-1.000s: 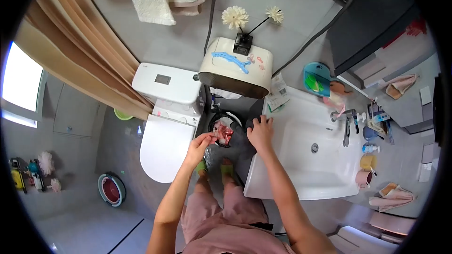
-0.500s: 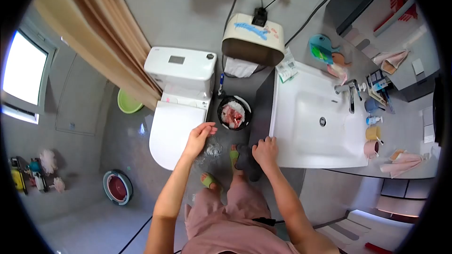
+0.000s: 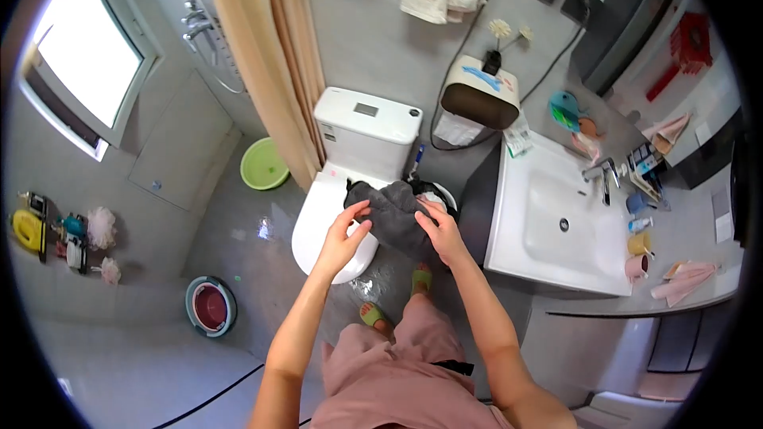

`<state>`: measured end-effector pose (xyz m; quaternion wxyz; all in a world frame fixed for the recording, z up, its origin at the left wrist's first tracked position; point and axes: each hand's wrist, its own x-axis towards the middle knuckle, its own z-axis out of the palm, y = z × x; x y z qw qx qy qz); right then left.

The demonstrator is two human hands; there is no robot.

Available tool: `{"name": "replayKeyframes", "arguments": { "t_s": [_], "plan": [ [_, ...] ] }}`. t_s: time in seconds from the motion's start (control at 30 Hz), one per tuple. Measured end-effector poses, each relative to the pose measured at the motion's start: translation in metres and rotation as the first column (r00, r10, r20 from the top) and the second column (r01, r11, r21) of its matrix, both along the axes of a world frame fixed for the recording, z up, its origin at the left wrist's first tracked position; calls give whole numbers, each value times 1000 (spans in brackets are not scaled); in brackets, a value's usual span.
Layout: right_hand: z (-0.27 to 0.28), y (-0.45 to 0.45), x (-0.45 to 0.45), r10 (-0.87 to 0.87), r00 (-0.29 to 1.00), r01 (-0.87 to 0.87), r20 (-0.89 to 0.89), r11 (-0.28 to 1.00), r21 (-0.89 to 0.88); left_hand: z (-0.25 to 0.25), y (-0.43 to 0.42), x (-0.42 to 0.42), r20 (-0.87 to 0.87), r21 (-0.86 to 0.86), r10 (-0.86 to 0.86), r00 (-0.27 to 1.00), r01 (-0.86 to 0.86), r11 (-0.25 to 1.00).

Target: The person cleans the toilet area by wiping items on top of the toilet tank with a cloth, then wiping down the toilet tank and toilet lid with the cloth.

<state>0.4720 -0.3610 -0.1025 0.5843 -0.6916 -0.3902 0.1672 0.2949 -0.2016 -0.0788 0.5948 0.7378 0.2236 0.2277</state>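
Observation:
A dark grey cloth (image 3: 389, 213) is stretched between my hands, in front of the toilet's right side. My left hand (image 3: 342, 240) pinches its left edge with thumb and fingers. On the opposite side my right hand (image 3: 442, 234) grips the cloth by its right edge. Part of the white toilet (image 3: 326, 222), its lid down, lies behind the cloth. The trash bin (image 3: 447, 193) with a black liner is mostly hidden behind the cloth and my right hand.
To the right stands a white washbasin (image 3: 520, 191) with a faucet (image 3: 602, 171). A tissue box (image 3: 477, 95) hangs on the wall above the bin. A green basin (image 3: 265, 164) and a blue-rimmed tub (image 3: 191, 306) are on the floor at left. The floor (image 3: 270, 270) looks wet.
My right hand has moved left from the washbasin's edge, bringing the dark cloth over the bin. My left hand has come to the cloth and taken hold of it. The view has shifted.

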Motion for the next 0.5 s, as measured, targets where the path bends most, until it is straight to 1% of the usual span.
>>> {"name": "replayKeyframes", "arguments": {
  "t_s": [0.03, 0.07, 0.1, 0.13, 0.17, 0.2, 0.23, 0.27, 0.3, 0.33, 0.37, 0.4, 0.43, 0.47, 0.5],
  "plan": [
    [5, 8, -6, 8, 977, 1, -214, 999, 43, 5, 3, -5, 6, 142, 27, 1000, -28, 989],
    [8, 14, -10, 24, 907, 10, -422, 997, 78, 8, 5, -9, 5, 172, 53, 999, -54, 984],
    [12, 21, -11, 127, 747, -40, -652, 988, 147, 11, 4, -12, 25, 292, 112, 993, -114, 950],
    [17, 28, -14, 139, 747, -54, -650, 987, 149, 17, 3, -14, 49, 405, 164, 985, -170, 898],
    [21, 36, -17, 126, 758, -62, -640, 991, 122, 22, 4, -15, 52, 406, 175, 983, -181, 896],
    [25, 42, -20, 114, 767, -70, -631, 993, 94, 27, 5, -16, -38, 512, 189, 981, -143, 847],
    [32, 49, -22, 148, 807, -103, -572, 989, 110, 28, 8, -15, -127, 606, 210, 969, -91, 790],
    [42, 55, -23, 177, 900, -148, -399, 984, 101, 20, 14, -14, -144, 625, 156, 977, -32, 780],
    [40, 61, -20, 189, 933, -172, -307, 982, 84, 11, 20, -11, -170, 538, 91, 981, 15, 843],
    [40, 67, -16, 202, 956, -193, -211, 979, 64, 13, 25, -6, -188, 445, 23, 982, 64, 893],
    [43, 71, -12, 221, 936, -211, -273, 975, 67, 14, 28, 0, -183, 445, 28, 983, 57, 894],
    [41, 75, -5, 225, 936, -216, -269, 974, 65, 16, 31, 5, -204, 204, -9, 979, 51, 978],
    [38, 80, 4, 149, 974, -145, -169, 989, 33, 20, 35, 13, -214, -47, -51, 975, 42, 998],
    [35, 86, 14, 69, 995, -69, -67, 998, 11, 14, 41, 25, -213, -44, -49, 976, 40, 998],
    [25, 94, 25, 7, 999, -6, -38, 1000, 28, 4, 44, 38, -196, 18, 10, 981, -6, 1000]
  ]
}}
